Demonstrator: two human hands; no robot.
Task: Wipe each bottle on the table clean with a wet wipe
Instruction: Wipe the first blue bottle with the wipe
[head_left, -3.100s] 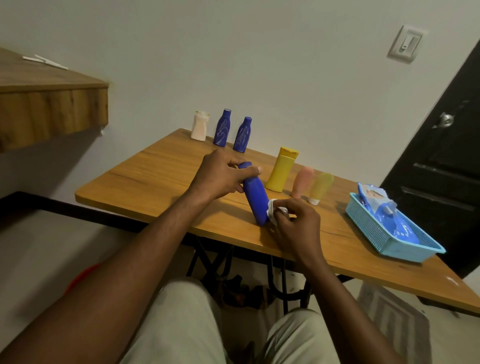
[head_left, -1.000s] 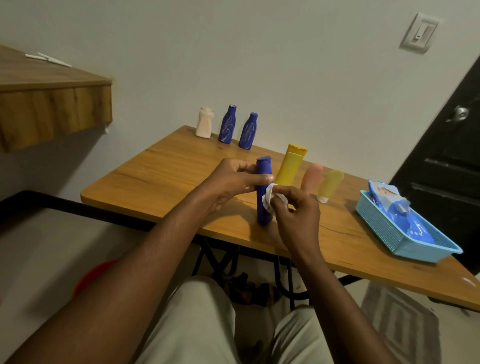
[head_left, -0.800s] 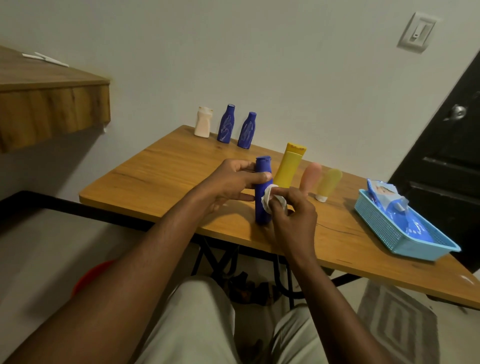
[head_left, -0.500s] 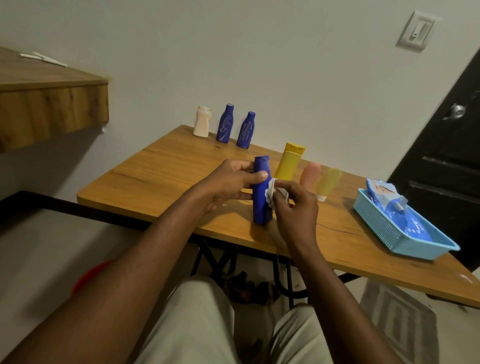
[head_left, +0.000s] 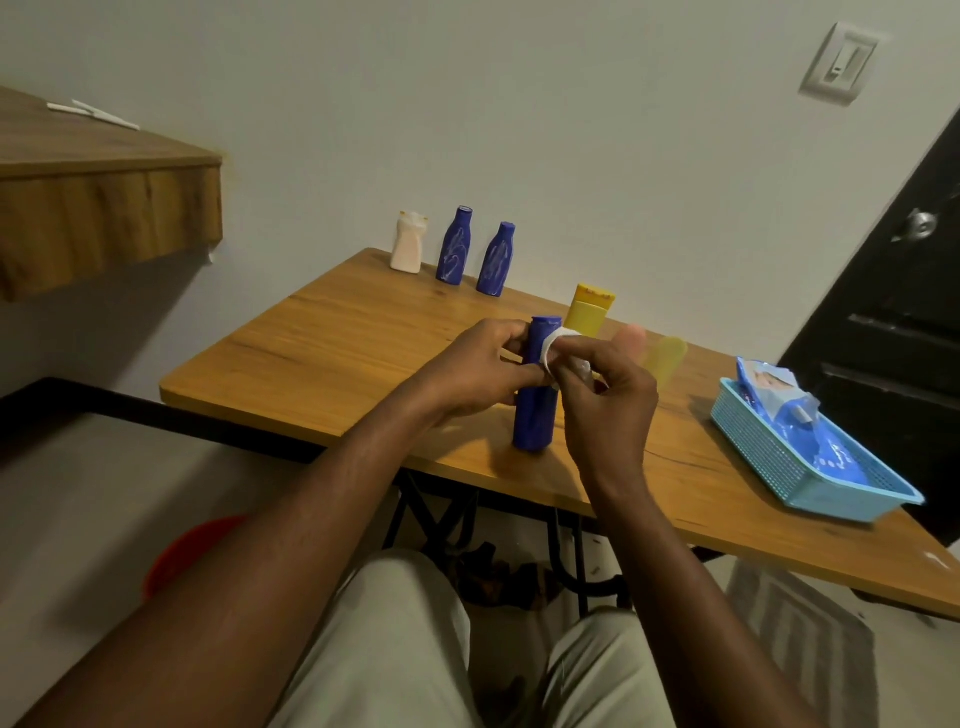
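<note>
A tall blue bottle (head_left: 535, 400) stands upright near the front edge of the wooden worktop (head_left: 332, 353). The left hand (head_left: 478, 371) wraps its fingers around the upper part of this bottle and grips it. The right hand (head_left: 605, 400) pinches a white wet wipe (head_left: 553, 345) in its fingers and presses it against the right side of the bottle, near the top. Behind the hands stand a yellow bottle (head_left: 589, 314), a pink bottle (head_left: 631, 338) and a yellow-green bottle (head_left: 667, 353). At the far end by the wall stand a white bottle (head_left: 410, 244) and two dark blue bottles (head_left: 456, 247) side by side. On the right a light blue basket (head_left: 779, 462) holds a blue pack of wipes (head_left: 789, 415).
</note>
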